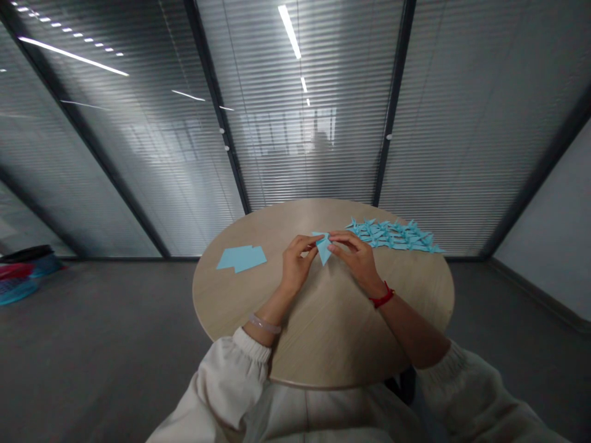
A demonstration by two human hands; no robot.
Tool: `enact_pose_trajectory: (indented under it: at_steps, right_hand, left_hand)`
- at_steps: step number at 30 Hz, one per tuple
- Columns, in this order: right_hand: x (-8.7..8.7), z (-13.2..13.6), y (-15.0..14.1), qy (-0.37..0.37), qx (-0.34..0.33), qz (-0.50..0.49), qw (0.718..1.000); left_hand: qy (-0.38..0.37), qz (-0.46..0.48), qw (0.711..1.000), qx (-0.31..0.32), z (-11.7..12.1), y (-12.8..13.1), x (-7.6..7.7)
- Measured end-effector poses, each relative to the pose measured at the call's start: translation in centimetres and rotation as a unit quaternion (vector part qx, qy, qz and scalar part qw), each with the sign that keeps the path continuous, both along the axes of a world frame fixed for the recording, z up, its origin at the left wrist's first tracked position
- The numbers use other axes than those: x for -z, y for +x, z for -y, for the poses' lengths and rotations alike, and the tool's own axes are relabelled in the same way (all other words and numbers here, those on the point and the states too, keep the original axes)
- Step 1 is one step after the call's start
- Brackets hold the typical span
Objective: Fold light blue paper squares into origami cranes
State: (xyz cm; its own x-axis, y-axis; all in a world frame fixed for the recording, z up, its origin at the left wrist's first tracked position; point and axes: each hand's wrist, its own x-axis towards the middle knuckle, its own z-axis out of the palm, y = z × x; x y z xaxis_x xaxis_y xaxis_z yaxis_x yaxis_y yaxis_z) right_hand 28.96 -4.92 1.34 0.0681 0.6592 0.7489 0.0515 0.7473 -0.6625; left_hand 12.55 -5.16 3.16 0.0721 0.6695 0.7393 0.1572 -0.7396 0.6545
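1. Our left hand (295, 263) pinches the small, light-blue, pointed piece of folded paper (324, 251) at its left side; our right hand (359, 259) grasps its right side.
2. We have that piece over the middle of the round, pale wood-grain surface (341, 332), narrow tip towards us; whether they touch, we cannot tell.
3. We do best with light, even pressure, since thin paper probably crumples under a hard pinch.
4. We should align edges before pressing any crease; the finer folds are too small to tell.
5. We mind the flat light-blue paper sheets (242, 258) on the left and the spiky light-blue folded-paper shapes (392, 235) just beyond our right hand.
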Motion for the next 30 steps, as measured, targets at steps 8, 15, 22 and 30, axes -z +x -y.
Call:
enact_pose_trajectory:
  at_steps: [8, 15, 22, 30]
  right_hand:
    - [0.1, -0.2, -0.1, -0.03, -0.013, -0.013, 0.999]
    - [0.2, -0.3, 0.0, -0.034, -0.003, -0.02, 0.999]
    - [0.5, -0.7, 0.3, -0.023, 0.036, 0.005, 0.999]
    - [0.9, -0.8, 0.4, -0.033, 0.023, 0.023, 0.999]
  left_hand:
    - [-0.021, -0.028, 0.999, 0.013, -0.5, -0.1, 0.5]
    - [-0.034, -0.026, 0.999, 0.03, -1.4, 0.0, 0.9]
    - [-0.12, -0.036, 0.986, 0.113, -1.1, 0.2, 0.7]
    - [-0.245, 0.072, 0.957, 0.136, -1.3, 0.6, 1.0]
